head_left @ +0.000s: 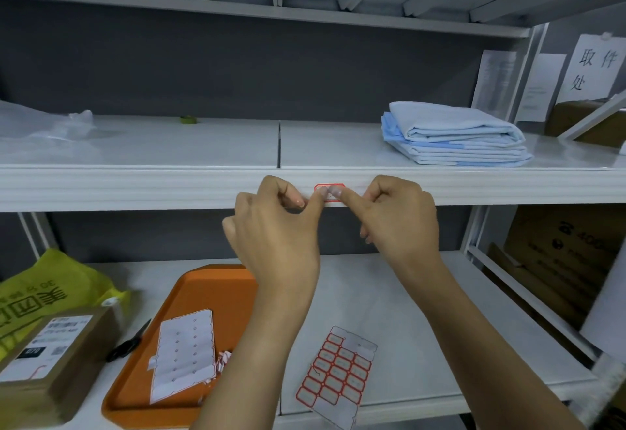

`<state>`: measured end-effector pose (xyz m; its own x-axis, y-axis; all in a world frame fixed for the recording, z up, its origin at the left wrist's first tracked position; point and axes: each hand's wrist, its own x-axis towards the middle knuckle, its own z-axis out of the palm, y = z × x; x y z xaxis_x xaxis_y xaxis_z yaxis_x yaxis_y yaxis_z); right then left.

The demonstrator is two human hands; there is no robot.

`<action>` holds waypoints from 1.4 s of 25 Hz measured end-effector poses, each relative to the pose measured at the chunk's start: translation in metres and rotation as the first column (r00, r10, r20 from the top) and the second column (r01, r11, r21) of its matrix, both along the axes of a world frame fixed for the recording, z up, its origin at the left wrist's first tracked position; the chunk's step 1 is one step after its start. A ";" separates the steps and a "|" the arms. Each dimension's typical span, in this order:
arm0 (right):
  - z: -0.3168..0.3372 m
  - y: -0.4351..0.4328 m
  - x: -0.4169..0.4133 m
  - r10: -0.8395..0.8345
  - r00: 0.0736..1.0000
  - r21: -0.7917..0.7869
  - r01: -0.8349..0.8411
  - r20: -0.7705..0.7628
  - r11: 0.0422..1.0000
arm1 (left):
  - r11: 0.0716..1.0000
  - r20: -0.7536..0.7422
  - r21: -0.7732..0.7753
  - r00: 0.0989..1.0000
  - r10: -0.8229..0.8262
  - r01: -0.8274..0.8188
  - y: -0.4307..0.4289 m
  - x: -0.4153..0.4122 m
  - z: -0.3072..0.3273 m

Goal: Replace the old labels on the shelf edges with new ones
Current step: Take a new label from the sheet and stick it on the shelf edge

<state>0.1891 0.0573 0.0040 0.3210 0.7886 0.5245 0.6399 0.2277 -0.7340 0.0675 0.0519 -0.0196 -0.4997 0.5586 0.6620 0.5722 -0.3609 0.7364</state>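
From the head view, a red-bordered label [329,192] sits mid-frame on the shelf edge [135,189]. The left hand [274,226] and right hand [396,219] each press a thumb flat on it, other fingers curled and empty, likely to smooth it down. The label sheet [335,375] lies lower centre, within reach.
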 end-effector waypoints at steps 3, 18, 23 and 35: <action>0.005 0.000 0.003 0.055 0.998 -0.006 -0.055 -0.034 0.998 | 1.000 -0.023 -0.009 1.000 0.007 -0.007 0.001 -0.006 0.003; 0.004 -0.002 -0.002 0.170 0.979 0.000 -0.171 -0.113 0.985 | 1.000 -0.108 0.000 0.994 0.007 -0.007 0.000 -0.008 0.010; 0.006 -0.002 0.005 0.198 0.965 -0.016 -0.204 -0.171 0.979 | 1.000 -0.085 -0.004 0.996 0.017 -0.017 0.002 -0.016 0.007; 0.001 -0.001 -0.001 0.197 0.973 -0.029 -0.201 -0.117 0.979 | 1.000 -0.062 -0.010 0.998 -0.012 0.011 0.001 -0.022 0.000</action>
